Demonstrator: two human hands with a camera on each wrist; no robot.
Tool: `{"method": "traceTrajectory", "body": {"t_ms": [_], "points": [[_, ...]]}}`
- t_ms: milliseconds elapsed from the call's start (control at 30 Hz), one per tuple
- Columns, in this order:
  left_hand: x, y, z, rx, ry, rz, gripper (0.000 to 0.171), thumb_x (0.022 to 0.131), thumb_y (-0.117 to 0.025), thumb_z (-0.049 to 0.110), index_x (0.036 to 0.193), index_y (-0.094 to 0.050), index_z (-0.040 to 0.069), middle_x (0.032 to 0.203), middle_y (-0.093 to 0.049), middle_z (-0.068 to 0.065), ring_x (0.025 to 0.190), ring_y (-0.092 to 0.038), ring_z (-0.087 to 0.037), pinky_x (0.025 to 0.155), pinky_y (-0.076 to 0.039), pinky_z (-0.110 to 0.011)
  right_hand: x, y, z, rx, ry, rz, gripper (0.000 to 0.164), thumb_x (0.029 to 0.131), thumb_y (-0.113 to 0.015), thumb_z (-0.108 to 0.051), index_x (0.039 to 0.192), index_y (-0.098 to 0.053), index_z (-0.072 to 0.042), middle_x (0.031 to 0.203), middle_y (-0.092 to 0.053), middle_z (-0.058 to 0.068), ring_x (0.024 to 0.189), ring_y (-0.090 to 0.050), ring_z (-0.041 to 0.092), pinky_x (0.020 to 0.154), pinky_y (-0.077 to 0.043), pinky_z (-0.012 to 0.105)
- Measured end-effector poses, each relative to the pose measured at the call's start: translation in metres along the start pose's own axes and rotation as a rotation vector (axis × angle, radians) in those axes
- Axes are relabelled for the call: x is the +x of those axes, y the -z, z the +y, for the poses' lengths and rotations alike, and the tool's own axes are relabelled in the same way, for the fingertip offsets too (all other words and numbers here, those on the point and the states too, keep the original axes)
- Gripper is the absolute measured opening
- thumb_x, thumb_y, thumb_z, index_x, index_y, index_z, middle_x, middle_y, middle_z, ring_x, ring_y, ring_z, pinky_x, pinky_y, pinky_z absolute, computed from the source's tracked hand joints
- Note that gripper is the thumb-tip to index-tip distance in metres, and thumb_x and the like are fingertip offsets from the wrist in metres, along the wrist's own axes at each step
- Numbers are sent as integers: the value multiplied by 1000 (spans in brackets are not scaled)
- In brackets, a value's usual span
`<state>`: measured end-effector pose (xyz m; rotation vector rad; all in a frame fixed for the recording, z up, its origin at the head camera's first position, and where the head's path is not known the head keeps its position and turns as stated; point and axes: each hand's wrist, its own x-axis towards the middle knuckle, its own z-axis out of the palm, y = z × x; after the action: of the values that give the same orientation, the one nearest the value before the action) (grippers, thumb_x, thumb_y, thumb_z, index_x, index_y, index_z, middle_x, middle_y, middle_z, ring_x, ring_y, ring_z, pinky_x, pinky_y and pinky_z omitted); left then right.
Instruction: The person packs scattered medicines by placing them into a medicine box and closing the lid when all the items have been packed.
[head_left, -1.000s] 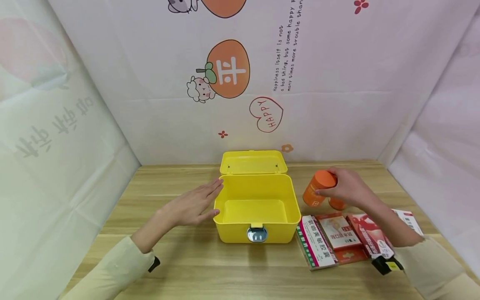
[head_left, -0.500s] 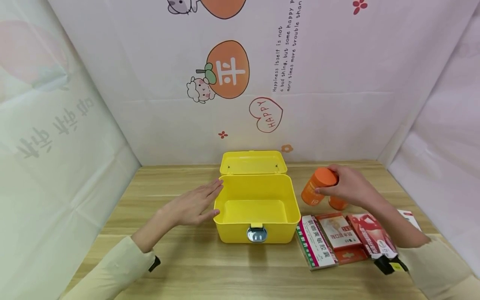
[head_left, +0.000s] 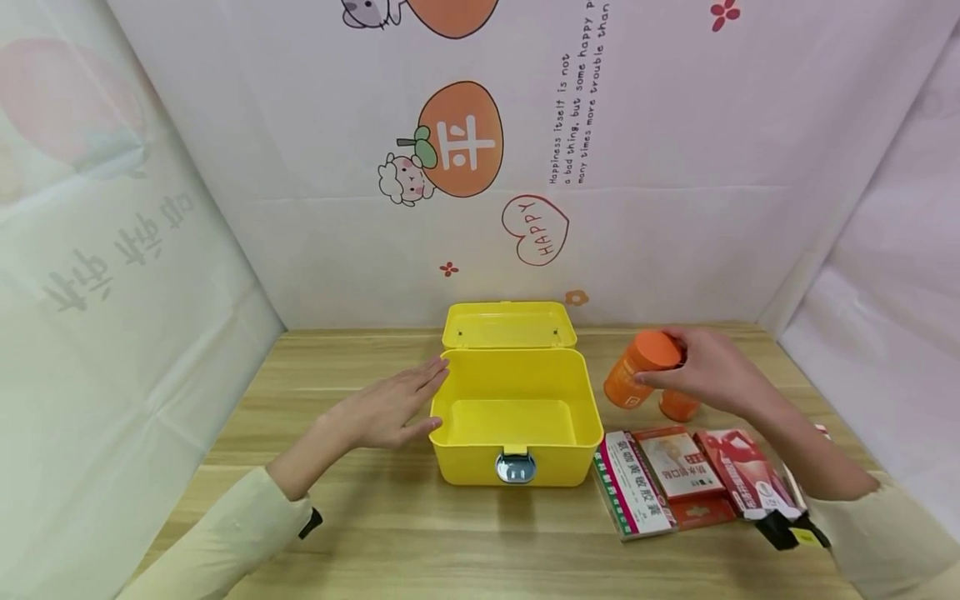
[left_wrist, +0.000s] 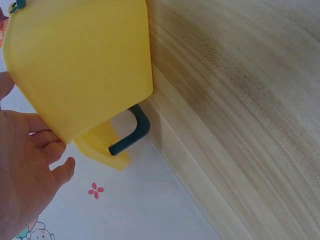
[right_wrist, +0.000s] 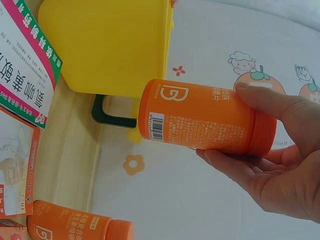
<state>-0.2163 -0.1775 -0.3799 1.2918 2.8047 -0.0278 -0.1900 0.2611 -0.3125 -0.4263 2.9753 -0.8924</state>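
Note:
An orange bottle [head_left: 634, 371] is gripped near its cap by my right hand [head_left: 708, 367], thumb on one side and fingers on the other. In the right wrist view the held bottle [right_wrist: 195, 117] shows a barcode and white print. Below my right hand a second orange bottle [head_left: 679, 406] stands on the table, partly covered by the hand in the head view. The yellow box [head_left: 514, 465] has its lid [head_left: 510, 325] tipped back. My left hand [head_left: 390, 408] rests along its left side with fingers straight, fingertips at the rim; the left wrist view shows the box's outer wall [left_wrist: 85, 65] beside them.
A white, green and pink medicine box [head_left: 637, 487], an orange plaster packet [head_left: 682, 471] and a red-and-white box [head_left: 746, 471] lie right of the yellow box. Another white box is mostly hidden under my right forearm. A printed cloth [head_left: 345, 250] hangs behind the table.
My right hand and the orange bottle have risen slightly. The left hand stays at the yellow box's rim, and the boxes lie as before.

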Motion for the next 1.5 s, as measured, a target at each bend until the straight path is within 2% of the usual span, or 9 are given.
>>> {"method": "traceTrajectory", "body": {"t_ms": [167, 400, 1033, 1500], "points": [[2, -1, 0, 1, 5, -6, 77, 105, -32, 54, 158, -15, 1, 168, -10, -12, 156, -13, -26, 126, -22, -43, -3, 4, -4, -13, 6, 7, 63, 83, -81, -39, 125, -59, 3, 111, -70, 19, 88, -66, 22, 76, -60, 41], [1, -2, -1, -11, 10, -3, 77, 105, -33, 54, 158, -17, 1, 168, -11, -12, 156, -13, -26, 125, -23, -43, -5, 6, -15, -16, 22, 17, 60, 82, -81, -38, 123, -61, 1, 109, -71, 15, 86, -65, 21, 74, -55, 31], [-1, 1, 0, -21, 6, 4, 77, 104, -33, 54, 158, -19, 0, 168, -12, -13, 156, -15, -27, 125, -24, -44, -2, 1, -46, -17, 68, 6, 55, 81, -83, -33, 121, -62, -1, 109, -71, 13, 89, -64, 21, 77, -55, 34], [-1, 2, 1, -17, 17, -11, 78, 104, -32, 55, 158, -17, 1, 168, -11, -13, 156, -14, -26, 125, -23, -43, 11, -9, -61, -3, 124, -17, 53, 81, -83, -29, 122, -62, -4, 110, -70, 9, 92, -63, 21, 83, -56, 38]]}}
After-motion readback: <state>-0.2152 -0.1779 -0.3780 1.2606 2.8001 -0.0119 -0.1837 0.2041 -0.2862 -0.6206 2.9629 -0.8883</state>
